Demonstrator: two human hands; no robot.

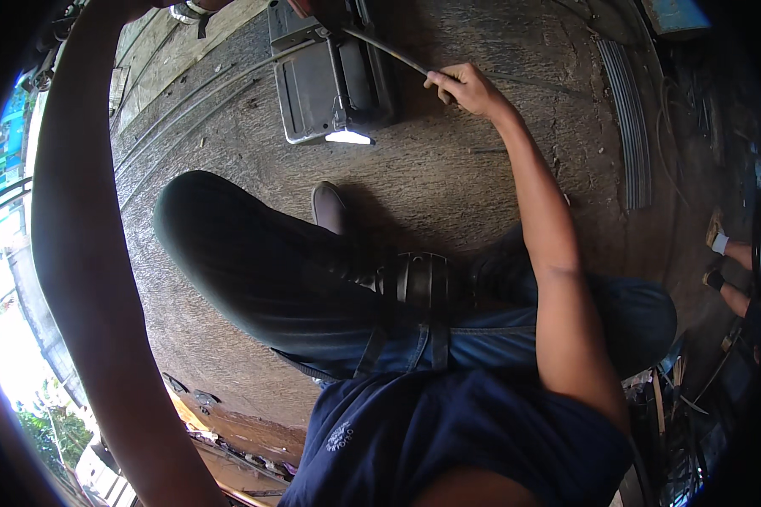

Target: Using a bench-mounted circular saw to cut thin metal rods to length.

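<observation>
My right hand (pixel 465 89) is closed around a thin metal rod (pixel 389 51), out to the right of a dark metal machine (pixel 309 97). From my fist the rod runs up and left to the machine's top. The machine has a box-like body, a slim upright bar and a bright shiny plate (pixel 347 137) at its near end. My left arm (pixel 80 237) reaches far forward along the left side. The left hand (pixel 171 2) is mostly cut off by the top edge, so its fingers cannot be made out. A reddish-brown shape (pixel 299 8) shows at the machine's top.
Long thin rods (pixel 203 97) lie left of the machine on worn wooden ground (pixel 228 287). A corrugated metal strip (pixel 624 127) is at the right. Another person's feet (pixel 717 241) show at the far right. My shoe (pixel 328 207) stands near the machine.
</observation>
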